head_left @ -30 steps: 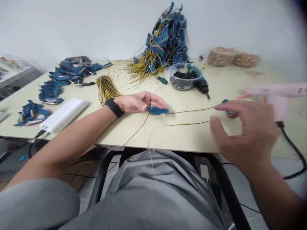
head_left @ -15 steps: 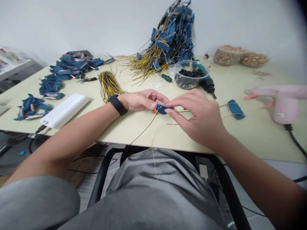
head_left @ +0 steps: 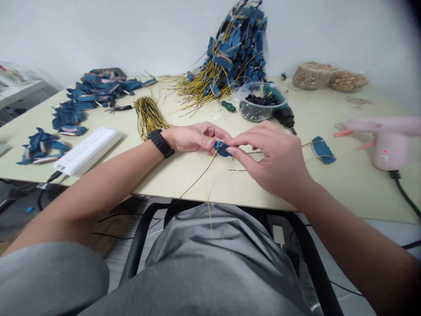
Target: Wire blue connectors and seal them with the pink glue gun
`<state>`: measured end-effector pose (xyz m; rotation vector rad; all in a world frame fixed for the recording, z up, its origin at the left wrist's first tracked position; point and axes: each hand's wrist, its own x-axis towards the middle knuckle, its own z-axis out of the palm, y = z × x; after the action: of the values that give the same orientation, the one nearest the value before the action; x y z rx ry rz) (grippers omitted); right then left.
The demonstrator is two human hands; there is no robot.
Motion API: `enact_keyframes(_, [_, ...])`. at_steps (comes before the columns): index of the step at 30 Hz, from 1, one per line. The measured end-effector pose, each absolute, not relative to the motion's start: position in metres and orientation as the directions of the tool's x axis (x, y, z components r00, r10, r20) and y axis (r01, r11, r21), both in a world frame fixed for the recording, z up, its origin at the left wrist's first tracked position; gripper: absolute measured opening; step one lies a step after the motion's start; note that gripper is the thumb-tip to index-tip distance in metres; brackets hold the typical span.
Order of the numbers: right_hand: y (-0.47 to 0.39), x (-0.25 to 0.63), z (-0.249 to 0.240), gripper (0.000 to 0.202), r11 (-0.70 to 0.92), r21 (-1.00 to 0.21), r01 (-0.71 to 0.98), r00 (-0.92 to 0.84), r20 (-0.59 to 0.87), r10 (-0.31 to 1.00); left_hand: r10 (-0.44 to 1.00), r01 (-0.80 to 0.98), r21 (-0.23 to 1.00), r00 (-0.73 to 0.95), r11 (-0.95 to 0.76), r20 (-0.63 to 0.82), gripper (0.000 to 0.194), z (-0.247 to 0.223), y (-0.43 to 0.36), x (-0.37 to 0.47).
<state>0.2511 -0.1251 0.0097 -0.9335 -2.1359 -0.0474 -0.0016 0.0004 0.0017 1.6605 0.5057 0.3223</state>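
Note:
Between my two hands, just above the table's front part, is a small blue piece (head_left: 223, 149) with a yellow and a black wire (head_left: 201, 174) hanging from it toward my lap. My left hand (head_left: 200, 138) pinches its left end between thumb and fingers. My right hand (head_left: 269, 153) grips the right end with thumb and forefinger; the exact contact is partly covered by the fingertips. Right of that hand, another blue piece (head_left: 324, 150) lies on the table with thin wire across it. Loose wire ends (head_left: 237, 170) show under my right hand.
A bundle of yellow and black wires (head_left: 149, 116) lies behind my left wrist. Blue pieces (head_left: 69, 116) fill the left side, near a white box (head_left: 88, 150). Behind stand a wired blue heap (head_left: 241, 48), a tub of black parts (head_left: 259, 107) and a drill (head_left: 284, 116). A pink glue gun (head_left: 391, 142) stands right.
The blue piece has tilted slightly between my fingers, showing a little more of its surface. Both hands stay almost in place.

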Motion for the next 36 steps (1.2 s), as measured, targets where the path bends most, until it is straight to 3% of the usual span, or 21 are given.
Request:
enact_keyframes(7, [-0.112, 0.249, 0.035, 0.019, 0.674, -0.218, 0.706, -0.446, 0.603, 0.662, 0.535, 0.006, 1.000, 0.845, -0.014, 0.002, 0.092, -0.007, -0.003, 0.002])
enact_keyframes(12, [-0.099, 0.238, 0.070, 0.024, 0.585, -0.249, 0.772, -0.416, 0.497, 0.761, 0.645, 0.008, 0.999, 0.764, 0.051, -0.039, 0.090, -0.004, -0.001, 0.006])
enact_keyframes(16, [-0.090, 0.228, 0.098, 0.033, 0.508, -0.302, 0.806, -0.369, 0.415, 0.832, 0.783, -0.060, 0.998, 0.622, 0.033, 0.011, 0.093, 0.007, 0.007, 0.001])
enact_keyframes(20, [-0.075, 0.226, 0.120, 0.032, 0.370, -0.290, 0.883, -0.254, 0.369, 0.894, 0.825, -0.122, 0.993, 0.561, -0.002, 0.070, 0.069, 0.020, 0.013, -0.012])
enact_keyframes(27, [-0.050, 0.237, 0.126, 0.026, 0.130, -0.236, 0.963, -0.063, 0.274, 0.960, 0.922, 0.027, 0.961, 0.291, -0.275, 0.255, 0.068, 0.025, 0.022, -0.016])
enact_keyframes(32, [-0.043, 0.244, 0.104, 0.034, 0.127, -0.224, 0.966, -0.100, 0.127, 0.987, 0.898, 0.100, 0.897, 0.152, -0.430, 0.414, 0.064, 0.026, 0.019, -0.009])
enact_keyframes(36, [-0.034, 0.247, 0.081, 0.036, 0.155, -0.194, 0.969, -0.142, 0.077, 0.987, 0.858, 0.203, 0.835, 0.177, -0.511, 0.481, 0.054, 0.025, 0.012, -0.002])
